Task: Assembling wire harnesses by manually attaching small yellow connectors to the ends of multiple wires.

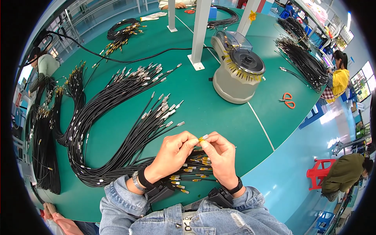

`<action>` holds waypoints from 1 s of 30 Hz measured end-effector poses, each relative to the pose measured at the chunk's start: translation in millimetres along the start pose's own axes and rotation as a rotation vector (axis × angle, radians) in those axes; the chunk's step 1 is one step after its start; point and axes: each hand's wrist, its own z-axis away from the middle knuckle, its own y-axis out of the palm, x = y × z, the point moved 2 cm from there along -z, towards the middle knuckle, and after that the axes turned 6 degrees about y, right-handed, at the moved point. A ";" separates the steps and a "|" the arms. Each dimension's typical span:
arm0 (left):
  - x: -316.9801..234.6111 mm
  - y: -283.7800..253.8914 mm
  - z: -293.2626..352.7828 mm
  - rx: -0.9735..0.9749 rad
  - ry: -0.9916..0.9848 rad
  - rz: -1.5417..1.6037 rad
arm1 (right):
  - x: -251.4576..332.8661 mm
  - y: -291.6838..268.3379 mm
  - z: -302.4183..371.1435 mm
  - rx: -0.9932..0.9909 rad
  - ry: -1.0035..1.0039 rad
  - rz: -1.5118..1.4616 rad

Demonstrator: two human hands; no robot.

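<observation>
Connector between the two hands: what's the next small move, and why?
I'd probably pinch the yellow tape snug around the connector: the left hand and right hand meet at it with their fingertips, and yellow shows beside its silver end. Cable ends just below also carry yellow. Whether the tape is fully wrapped is too small to tell.

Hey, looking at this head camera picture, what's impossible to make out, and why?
Metal plug, head view: pinched part covered by fingers of the left hand and right hand.
Black cables, head view: one stretch hidden beneath the left hand.
White tag, head view: any marking is too small.
Pink sleeve, head view: the rest is cut off by the lower edge.
</observation>
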 end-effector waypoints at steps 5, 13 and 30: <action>-3.5 -4.9 -1.5 0.075 -0.061 0.096 | 1.1 -0.2 1.5 0.022 -0.056 0.062; -5.5 -10.1 -1.5 0.260 -0.299 0.495 | 7.9 4.3 -5.0 0.055 -0.143 0.045; -7.3 -9.7 -7.0 0.299 -0.316 0.404 | -5.7 -5.3 -14.2 0.167 0.135 -0.264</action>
